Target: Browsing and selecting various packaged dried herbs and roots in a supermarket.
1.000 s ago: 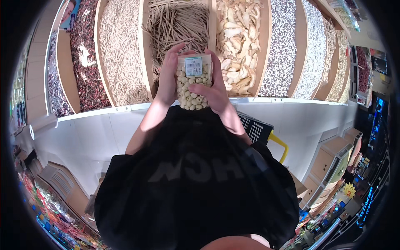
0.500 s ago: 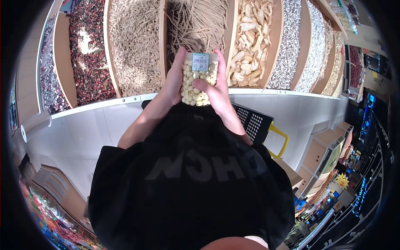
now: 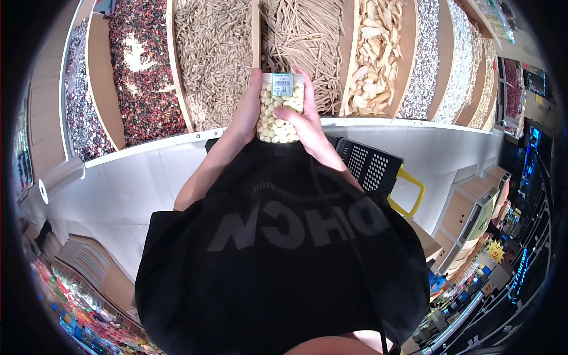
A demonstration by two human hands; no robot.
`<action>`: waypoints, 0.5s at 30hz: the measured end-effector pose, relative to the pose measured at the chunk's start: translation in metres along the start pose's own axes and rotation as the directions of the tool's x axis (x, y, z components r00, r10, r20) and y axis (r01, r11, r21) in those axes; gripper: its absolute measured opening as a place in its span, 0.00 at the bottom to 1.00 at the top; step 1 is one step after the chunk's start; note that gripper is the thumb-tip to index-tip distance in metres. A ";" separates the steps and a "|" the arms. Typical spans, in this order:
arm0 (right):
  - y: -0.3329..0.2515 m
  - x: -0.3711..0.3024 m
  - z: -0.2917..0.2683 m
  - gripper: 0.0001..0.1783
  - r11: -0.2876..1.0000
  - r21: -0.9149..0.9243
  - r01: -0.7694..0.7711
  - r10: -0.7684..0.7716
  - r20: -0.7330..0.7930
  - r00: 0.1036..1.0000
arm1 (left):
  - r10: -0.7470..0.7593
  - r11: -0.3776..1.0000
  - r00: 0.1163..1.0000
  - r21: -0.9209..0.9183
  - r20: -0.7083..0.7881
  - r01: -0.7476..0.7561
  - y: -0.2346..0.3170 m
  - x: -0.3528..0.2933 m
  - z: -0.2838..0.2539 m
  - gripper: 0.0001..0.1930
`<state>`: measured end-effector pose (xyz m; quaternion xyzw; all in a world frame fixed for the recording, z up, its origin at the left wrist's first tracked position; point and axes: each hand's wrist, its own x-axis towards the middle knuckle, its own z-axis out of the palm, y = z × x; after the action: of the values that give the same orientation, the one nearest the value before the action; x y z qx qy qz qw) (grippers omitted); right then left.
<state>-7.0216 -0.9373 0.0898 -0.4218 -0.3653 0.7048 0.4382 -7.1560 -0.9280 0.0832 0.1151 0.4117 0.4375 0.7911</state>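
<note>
Between both hands I hold a clear plastic pack of pale round, bead-like pieces (image 3: 276, 126), with a white and green label (image 3: 283, 84) near its far end. My left hand (image 3: 251, 109) grips the left side, its fingers along the edge and partly hidden beneath. My right hand (image 3: 309, 123) closes on the right side, the thumb lying across the front of the pack. The pack is in front of my chest, at the near edge of the bins. Just beyond it is a bin of thin brown dried stalks (image 3: 310, 35).
Wooden-sided bins hold short dried pieces (image 3: 216, 59), a dark red and black mix (image 3: 145, 77), pale dried slices (image 3: 374, 59) and speckled grains (image 3: 419, 65). A black basket with a yellow handle (image 3: 409, 192) stands at my right. Wooden cabinets (image 3: 464, 213) are farther right.
The bins and basket have shifted to the right in the view as my head turned slightly. Both hands keep the same hold on the pack.
</note>
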 end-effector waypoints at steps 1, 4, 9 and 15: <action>0.004 0.002 -0.002 0.49 0.999 0.033 -0.023 0.024 -0.023 0.999 | 0.012 0.999 1.000 0.034 -0.005 -0.011 0.000 0.000 -0.002 0.35; 0.008 0.004 -0.003 0.38 0.999 -0.009 -0.041 0.040 -0.075 0.996 | 0.060 0.991 0.998 0.123 -0.005 -0.059 -0.007 0.008 -0.012 0.33; 0.005 0.002 -0.005 0.30 0.989 0.106 -0.107 0.118 -0.102 0.988 | 0.118 0.974 0.993 0.195 -0.003 -0.115 -0.007 0.008 -0.009 0.31; -0.002 0.000 -0.006 0.30 0.986 0.129 -0.108 0.120 -0.093 0.988 | 0.095 0.984 0.995 0.153 -0.024 -0.090 -0.005 0.004 0.001 0.29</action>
<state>-7.0152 -0.9351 0.0894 -0.4492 -0.2738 0.7277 0.4401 -7.1508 -0.9276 0.0788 0.1872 0.4503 0.4428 0.7524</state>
